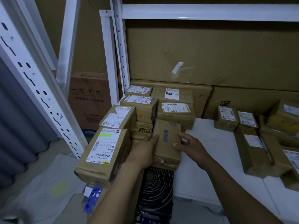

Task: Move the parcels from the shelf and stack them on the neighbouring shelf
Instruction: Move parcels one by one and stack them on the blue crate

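Observation:
A small brown parcel with a blue logo (167,139) lies at the front of a stack of taped cardboard parcels. My left hand (145,151) grips its left side, thumb under the near edge. My right hand (191,144) holds its right edge with thumb and fingers. A P&G box (142,130) sits just behind it. A large labelled parcel (103,152) stands to the left. More labelled parcels (175,110) are stacked behind. On the white shelf board (215,147) to the right lie several other parcels (228,118).
White slotted shelf uprights (40,97) stand at the left and another upright (120,46) behind the stack. Large flat cartons (210,55) line the back. A black box with spiral lines (157,188) sits below the held parcel. A grey corrugated panel (17,126) is at far left.

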